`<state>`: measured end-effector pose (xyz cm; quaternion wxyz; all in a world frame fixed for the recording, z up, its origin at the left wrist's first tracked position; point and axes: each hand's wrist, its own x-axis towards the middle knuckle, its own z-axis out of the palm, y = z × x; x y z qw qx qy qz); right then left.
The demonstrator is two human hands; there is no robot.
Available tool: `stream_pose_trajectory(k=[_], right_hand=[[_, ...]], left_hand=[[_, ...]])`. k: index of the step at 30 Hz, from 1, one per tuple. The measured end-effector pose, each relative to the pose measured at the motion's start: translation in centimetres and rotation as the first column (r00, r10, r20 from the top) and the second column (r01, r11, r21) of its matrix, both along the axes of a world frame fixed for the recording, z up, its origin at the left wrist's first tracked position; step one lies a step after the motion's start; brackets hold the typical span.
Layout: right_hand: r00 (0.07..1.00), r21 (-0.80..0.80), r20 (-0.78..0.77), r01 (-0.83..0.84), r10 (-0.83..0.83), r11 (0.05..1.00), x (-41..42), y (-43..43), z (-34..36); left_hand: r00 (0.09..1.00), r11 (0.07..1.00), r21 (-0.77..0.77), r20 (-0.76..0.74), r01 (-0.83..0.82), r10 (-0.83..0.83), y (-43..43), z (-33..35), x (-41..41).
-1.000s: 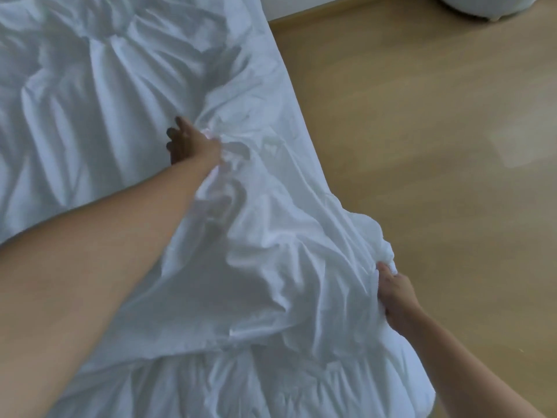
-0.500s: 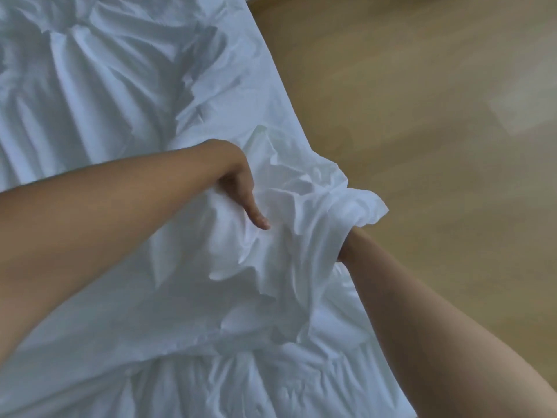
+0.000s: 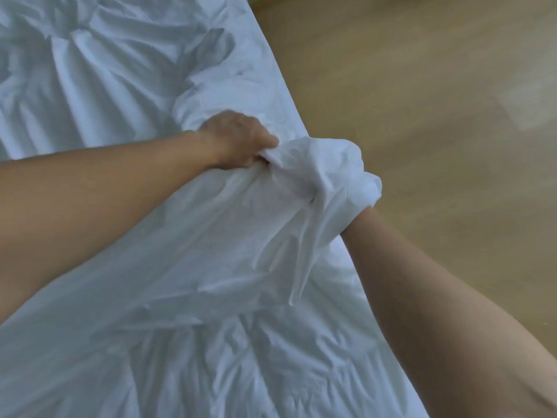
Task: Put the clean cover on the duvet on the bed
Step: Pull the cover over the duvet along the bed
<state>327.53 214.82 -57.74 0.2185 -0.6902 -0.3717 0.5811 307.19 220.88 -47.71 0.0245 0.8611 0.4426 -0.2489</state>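
The white duvet cover (image 3: 211, 242) lies crumpled over the bed, bunched up near the bed's right edge. My left hand (image 3: 238, 140) grips a fold of that bunch from above, fingers curled into the cloth. My right forearm (image 3: 422, 297) reaches in from the lower right, and my right hand is hidden inside the cover, wrapped by the bunched fabric (image 3: 340, 176). Puckered white bedding, probably the duvet (image 3: 241, 366), shows below the cover at the near end. More wrinkled white fabric (image 3: 90, 70) spreads over the far left of the bed.
A wooden floor (image 3: 422, 86) runs along the right side of the bed. The bed's edge runs diagonally from top centre to bottom right.
My left hand pulled back from the far fabric and now grips the bunch near the edge. My right hand went from gripping the cover's edge to inside the cover, which has gathered around it.
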Motion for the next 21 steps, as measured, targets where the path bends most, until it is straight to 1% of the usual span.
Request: stream_pose_trajectory(k=[1, 2, 3, 4, 5, 6, 7, 8, 9, 10, 11, 12, 13, 15, 16, 17, 18, 19, 20, 21], right_hand=[[0.945, -0.041, 0.297, -0.128, 0.134, 0.991, -0.1, 2.0, 0.4], [0.78, -0.207, 0.52, -0.281, 0.348, 0.937, 0.0, 3.4, 1.7], [0.665, -0.329, 0.53, -0.411, 0.526, 0.85, 0.1, 4.7, 3.2], [0.652, -0.353, 0.475, -0.474, 0.591, 0.807, 0.7, 5.3, 3.8], [0.669, -0.356, 0.465, -0.459, 0.58, 0.814, 1.3, 5.8, 4.0], [0.784, -0.296, 0.415, -0.363, 0.461, 0.883, 2.3, 5.5, 3.9], [0.925, -0.224, 0.277, -0.202, 0.261, 0.953, 3.4, 4.6, 3.4], [0.997, -0.182, 0.07, -0.024, 0.038, 0.983, 4.7, 2.3, 2.2], [0.979, -0.231, -0.098, 0.154, -0.18, 0.961, 6.1, -0.3, 0.9], [0.923, -0.369, -0.197, 0.244, -0.332, 0.897, 8.0, -3.7, -0.3], [0.876, -0.522, -0.245, 0.242, -0.416, 0.818, 9.8, -6.9, -1.7], [0.849, -0.634, -0.259, 0.211, -0.461, 0.744, 11.3, -9.9, -3.1], [0.821, -0.709, -0.274, 0.18, -0.501, 0.682, 12.4, -12.2, -3.6], [0.77, -0.779, -0.269, 0.18, -0.579, 0.601, 13.4, -14.9, -4.0], [0.777, -0.767, -0.286, 0.164, -0.56, 0.62, 13.5, -15.3, -4.2], [0.801, -0.731, -0.328, 0.12, -0.501, 0.671, 13.4, -15.5, -4.1], [0.832, -0.691, -0.366, 0.057, -0.417, 0.721, 13.3, -15.4, -3.9], [0.854, -0.655, -0.386, 0.013, -0.35, 0.755, 13.2, -15.2, -3.8], [0.866, -0.628, -0.395, -0.011, -0.306, 0.778, 13.0, -14.9, -3.7], [0.872, -0.605, -0.406, -0.031, -0.274, 0.796, 13.0, -14.8, -3.5]], left_hand=[[0.999, 0.995, 0.098, 0.049, 0.016, -0.021, 1.3, 0.8, -0.1], [0.994, 0.983, 0.181, 0.1, 0.035, -0.053, 2.8, 1.6, -0.1], [0.988, 0.97, 0.235, 0.13, 0.053, -0.086, 4.0, 2.4, 0.1], [0.984, 0.965, 0.253, 0.142, 0.071, -0.109, 4.9, 2.8, 0.7], [0.986, 0.967, 0.245, 0.126, 0.075, -0.108, 5.4, 2.6, 1.4], [0.992, 0.975, 0.213, 0.094, 0.058, -0.08, 5.7, 1.8, 2.1], [0.999, 0.985, 0.173, 0.046, 0.02, -0.028, 5.7, 0.6, 2.6], [0.999, 0.99, 0.135, -0.015, -0.033, 0.035, 5.6, -0.7, 2.8], [0.993, 0.987, 0.131, -0.05, -0.097, 0.104, 5.6, -1.9, 2.4], [0.981, 0.973, 0.155, -0.062, -0.173, 0.185, 5.7, -2.9, 1.5], [0.964, 0.952, 0.175, -0.049, -0.249, 0.261, 6.2, -3.5, 0.5], [0.954, 0.94, 0.18, -0.023, -0.291, 0.3, 6.8, -4.4, -0.3], [0.953, 0.935, 0.198, -0.009, -0.295, 0.303, 7.2, -4.5, -0.8], [0.963, 0.939, 0.229, -0.016, -0.257, 0.267, 7.7, -5.0, 0.2], [0.968, 0.946, 0.224, -0.043, -0.233, 0.248, 7.8, -5.5, 1.6], [0.965, 0.947, 0.212, -0.052, -0.242, 0.258, 7.6, -6.0, 3.3], [0.961, 0.942, 0.212, -0.047, -0.259, 0.274, 7.0, -6.6, 5.1], [0.968, 0.943, 0.229, -0.015, -0.241, 0.252, 6.1, -6.8, 6.8], [0.984, 0.954, 0.245, 0.064, -0.176, 0.165, 4.6, -6.8, 8.3], [0.988, 0.965, 0.254, 0.154, -0.063, 0.025, 2.5, -7.1, 9.7]])
